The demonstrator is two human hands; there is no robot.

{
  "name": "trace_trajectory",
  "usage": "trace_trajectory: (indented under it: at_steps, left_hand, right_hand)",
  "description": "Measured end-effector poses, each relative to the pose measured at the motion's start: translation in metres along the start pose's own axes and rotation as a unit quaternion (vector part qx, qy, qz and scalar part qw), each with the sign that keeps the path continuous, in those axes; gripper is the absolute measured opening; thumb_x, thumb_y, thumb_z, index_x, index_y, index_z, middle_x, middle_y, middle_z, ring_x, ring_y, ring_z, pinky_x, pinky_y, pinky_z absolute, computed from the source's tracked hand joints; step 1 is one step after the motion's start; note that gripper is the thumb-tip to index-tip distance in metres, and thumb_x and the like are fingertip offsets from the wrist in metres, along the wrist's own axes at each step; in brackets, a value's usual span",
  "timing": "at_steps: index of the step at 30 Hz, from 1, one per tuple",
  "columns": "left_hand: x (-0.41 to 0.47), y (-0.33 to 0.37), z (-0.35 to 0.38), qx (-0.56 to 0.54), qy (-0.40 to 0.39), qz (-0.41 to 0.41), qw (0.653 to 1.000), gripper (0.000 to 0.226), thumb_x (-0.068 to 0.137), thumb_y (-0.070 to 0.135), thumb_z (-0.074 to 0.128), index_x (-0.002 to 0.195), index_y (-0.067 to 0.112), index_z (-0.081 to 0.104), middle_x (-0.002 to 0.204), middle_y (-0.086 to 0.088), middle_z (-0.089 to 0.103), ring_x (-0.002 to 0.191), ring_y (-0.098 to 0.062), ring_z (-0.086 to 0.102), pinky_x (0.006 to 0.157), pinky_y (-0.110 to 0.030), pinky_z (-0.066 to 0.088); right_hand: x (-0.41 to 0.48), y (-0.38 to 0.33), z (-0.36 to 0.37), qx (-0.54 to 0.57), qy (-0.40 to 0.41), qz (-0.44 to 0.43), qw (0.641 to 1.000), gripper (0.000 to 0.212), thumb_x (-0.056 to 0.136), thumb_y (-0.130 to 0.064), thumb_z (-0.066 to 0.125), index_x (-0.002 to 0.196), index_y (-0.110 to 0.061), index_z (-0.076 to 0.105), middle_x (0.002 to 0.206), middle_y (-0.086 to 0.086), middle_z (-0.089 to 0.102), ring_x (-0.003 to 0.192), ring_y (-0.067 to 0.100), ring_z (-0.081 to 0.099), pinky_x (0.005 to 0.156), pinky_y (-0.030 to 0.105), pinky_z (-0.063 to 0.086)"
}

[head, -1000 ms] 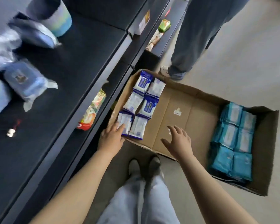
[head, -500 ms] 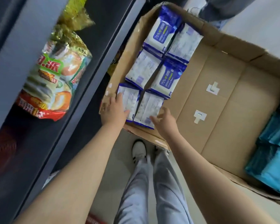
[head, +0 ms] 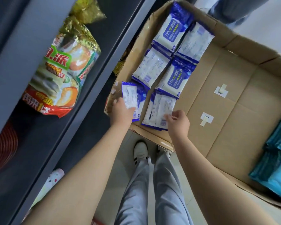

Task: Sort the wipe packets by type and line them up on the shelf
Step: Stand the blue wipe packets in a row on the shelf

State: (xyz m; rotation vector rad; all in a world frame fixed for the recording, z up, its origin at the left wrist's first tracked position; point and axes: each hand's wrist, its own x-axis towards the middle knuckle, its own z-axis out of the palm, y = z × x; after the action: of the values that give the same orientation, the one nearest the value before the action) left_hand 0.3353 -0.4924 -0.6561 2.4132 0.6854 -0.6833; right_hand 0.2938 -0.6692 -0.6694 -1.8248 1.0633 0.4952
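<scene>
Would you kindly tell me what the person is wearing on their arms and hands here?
Nothing that I can see. The left forearm and right forearm are bare, with no sleeve in view. The left hand and right hand have no gloves, and I can make out no watch, bracelet or ring.

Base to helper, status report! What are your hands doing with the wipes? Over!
Left hand grips one blue-and-white packet, tilted up in the box. Right hand on neighbouring packet, grip unclear. Nothing blocking.
</scene>
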Motion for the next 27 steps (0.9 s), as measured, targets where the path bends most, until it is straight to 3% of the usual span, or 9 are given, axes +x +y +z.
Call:
trace_trajectory:
  at_steps: [3, 7, 13, 16, 19, 21, 22, 24, 27]
  left_hand:
    - [-0.008, 0.004, -0.013, -0.139, -0.062, -0.034, 0.988, 0.038, 0.091, 0.022, 0.068, 0.124, 0.008, 0.056, 0.126, -0.009, 0.061, 0.107, -0.024, 0.064, 0.078, -0.033, 0.054]
    - [-0.055, 0.02, -0.057, -0.254, -0.089, -0.023, 0.963, 0.027, 0.09, 0.02, 0.069, 0.116, 0.018, 0.06, 0.114, 0.001, 0.067, 0.099, -0.017, 0.067, 0.084, -0.04, 0.059]
    - [-0.178, 0.063, -0.169, -0.367, -0.074, 0.012, 0.927, 0.011, 0.096, 0.019, 0.062, 0.106, 0.024, 0.062, 0.1, 0.005, 0.071, 0.079, -0.004, 0.069, 0.064, -0.021, 0.053]
    - [-0.239, 0.08, -0.221, -0.406, -0.057, 0.026, 0.912, 0.02, 0.098, 0.021, 0.058, 0.117, 0.021, 0.057, 0.104, 0.005, 0.069, 0.088, -0.008, 0.069, 0.065, -0.021, 0.053]
    - [-0.287, 0.088, -0.254, -0.441, -0.021, 0.037, 0.896, 0.025, 0.093, 0.031, 0.065, 0.114, 0.021, 0.056, 0.102, 0.007, 0.068, 0.087, -0.007, 0.068, 0.061, -0.017, 0.051]
    - [-0.314, 0.092, -0.269, -0.463, 0.011, 0.035, 0.885, 0.042, 0.084, 0.039, 0.075, 0.115, 0.019, 0.056, 0.106, 0.003, 0.07, 0.092, -0.012, 0.069, 0.071, -0.027, 0.056]
    - [-0.325, 0.093, -0.276, -0.468, 0.031, 0.036, 0.883, 0.05, 0.078, 0.042, 0.079, 0.116, 0.019, 0.056, 0.108, 0.003, 0.07, 0.095, -0.014, 0.069, 0.077, -0.032, 0.057]
    - [-0.35, 0.096, -0.288, -0.468, 0.073, 0.033, 0.88, 0.061, 0.072, 0.045, 0.083, 0.118, 0.02, 0.051, 0.11, 0.006, 0.067, 0.097, -0.012, 0.066, 0.078, -0.03, 0.053]
    - [-0.392, 0.096, -0.3, -0.484, 0.127, 0.021, 0.865, 0.067, 0.071, 0.043, 0.084, 0.121, 0.022, 0.044, 0.109, 0.01, 0.06, 0.094, -0.006, 0.059, 0.062, -0.02, 0.042]
  right_hand:
    - [-0.007, -0.008, -0.023, 0.064, 0.002, 0.006, 0.998, 0.016, 0.093, -0.016, 0.062, 0.106, -0.017, 0.054, 0.106, 0.002, 0.064, 0.094, 0.021, 0.065, 0.08, 0.042, 0.059]
    - [-0.049, -0.037, -0.073, 0.163, -0.06, 0.006, 0.985, 0.035, 0.096, -0.007, 0.058, 0.124, -0.024, 0.048, 0.105, -0.001, 0.065, 0.086, 0.015, 0.067, 0.064, 0.025, 0.057]
    - [-0.163, -0.118, -0.17, 0.201, -0.142, -0.051, 0.968, 0.032, 0.091, 0.002, 0.06, 0.12, -0.01, 0.058, 0.115, 0.012, 0.069, 0.099, 0.033, 0.069, 0.09, 0.05, 0.057]
    - [-0.215, -0.154, -0.21, 0.22, -0.185, -0.095, 0.953, 0.048, 0.087, 0.005, 0.058, 0.13, -0.015, 0.053, 0.12, 0.014, 0.065, 0.099, 0.035, 0.069, 0.085, 0.051, 0.057]
    - [-0.255, -0.186, -0.233, 0.193, -0.254, -0.15, 0.936, 0.054, 0.083, -0.01, 0.062, 0.134, -0.023, 0.054, 0.122, 0.009, 0.066, 0.105, 0.034, 0.068, 0.09, 0.052, 0.056]
    - [-0.28, -0.205, -0.242, 0.152, -0.293, -0.195, 0.924, 0.035, 0.088, -0.033, 0.069, 0.121, -0.025, 0.061, 0.112, 0.002, 0.072, 0.102, 0.029, 0.069, 0.09, 0.048, 0.056]
    - [-0.293, -0.212, -0.246, 0.128, -0.313, -0.214, 0.916, 0.04, 0.085, -0.047, 0.071, 0.117, -0.025, 0.061, 0.107, 0.0, 0.073, 0.101, 0.027, 0.069, 0.09, 0.046, 0.055]
    - [-0.309, -0.222, -0.25, 0.069, -0.339, -0.241, 0.907, 0.076, 0.066, -0.068, 0.079, 0.124, -0.025, 0.055, 0.116, 0.004, 0.07, 0.108, 0.029, 0.066, 0.097, 0.05, 0.052]
    - [-0.327, -0.233, -0.256, 0.008, -0.38, -0.287, 0.879, 0.092, 0.057, -0.071, 0.083, 0.126, -0.02, 0.05, 0.113, 0.006, 0.064, 0.102, 0.026, 0.063, 0.084, 0.044, 0.054]
